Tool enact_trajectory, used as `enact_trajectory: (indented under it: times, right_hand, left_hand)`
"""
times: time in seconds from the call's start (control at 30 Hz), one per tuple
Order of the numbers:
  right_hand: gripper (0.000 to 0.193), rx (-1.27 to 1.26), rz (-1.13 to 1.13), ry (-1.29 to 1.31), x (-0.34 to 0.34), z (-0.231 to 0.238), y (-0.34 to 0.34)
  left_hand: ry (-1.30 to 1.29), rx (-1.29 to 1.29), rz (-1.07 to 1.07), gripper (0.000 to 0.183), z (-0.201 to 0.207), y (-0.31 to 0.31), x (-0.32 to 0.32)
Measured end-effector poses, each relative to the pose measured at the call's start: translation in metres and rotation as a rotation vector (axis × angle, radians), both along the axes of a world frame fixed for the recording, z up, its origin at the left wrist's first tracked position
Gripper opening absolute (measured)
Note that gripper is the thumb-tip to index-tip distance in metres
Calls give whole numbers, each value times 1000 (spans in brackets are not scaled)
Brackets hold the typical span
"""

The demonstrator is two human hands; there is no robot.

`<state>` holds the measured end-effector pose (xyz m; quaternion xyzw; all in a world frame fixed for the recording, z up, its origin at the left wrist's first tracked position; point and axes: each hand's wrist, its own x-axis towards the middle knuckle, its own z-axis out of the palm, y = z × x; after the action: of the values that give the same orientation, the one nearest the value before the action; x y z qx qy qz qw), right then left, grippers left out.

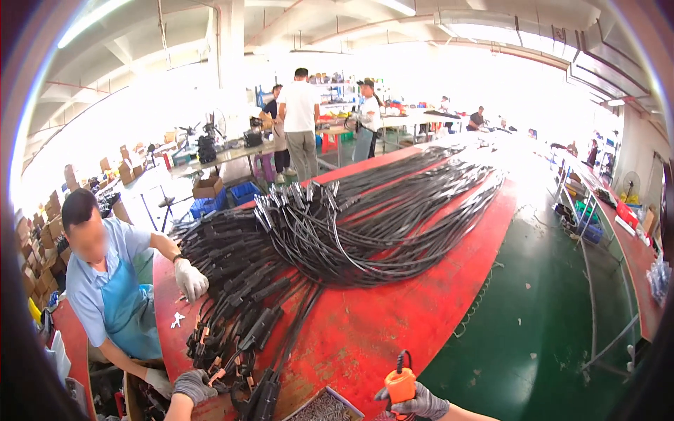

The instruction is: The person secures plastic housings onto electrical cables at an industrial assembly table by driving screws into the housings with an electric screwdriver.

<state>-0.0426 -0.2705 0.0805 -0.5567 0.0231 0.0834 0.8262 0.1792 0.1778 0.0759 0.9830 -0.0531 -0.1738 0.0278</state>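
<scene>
My left hand (193,387), in a grey glove, is closed at the near left table edge on a copper-coloured cable end (217,377). Its fingertips are partly hidden. My right hand (423,403), also gloved, grips an orange electric screwdriver (400,386) with a black cord at its top; its lower end is out of the picture. Between my hands, a box of small metal screws (326,407) sits at the near edge. Black cables with black handles (258,330) lie in a thick heap beyond my left hand, their silvery ends (295,200) bunched farther back.
The long red table (393,316) stretches away from me. On the left, a co-worker (116,281) in a blue apron and white gloves reaches over it, one hand close to my left. White pieces (177,320) lie there. A coiled cord (472,309) hangs along the right edge.
</scene>
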Motion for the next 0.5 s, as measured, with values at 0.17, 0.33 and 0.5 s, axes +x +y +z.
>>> enact_trajectory:
  times: [0.17, 0.33, 0.5]
  right_hand:
    - [35, 371, -381, -53, 25, -44, -12]
    - [33, 775, -353, 215, 45, -25, -18]
    - [38, 726, -363, 211, 60, -6, -4]
  left_hand:
    - [5, -31, -106, 43, 77, -29, 3]
    - [648, -1174, 306, 26, 58, -38, -12]
    - [1203, -1589, 540, 20, 21, -102, -68]
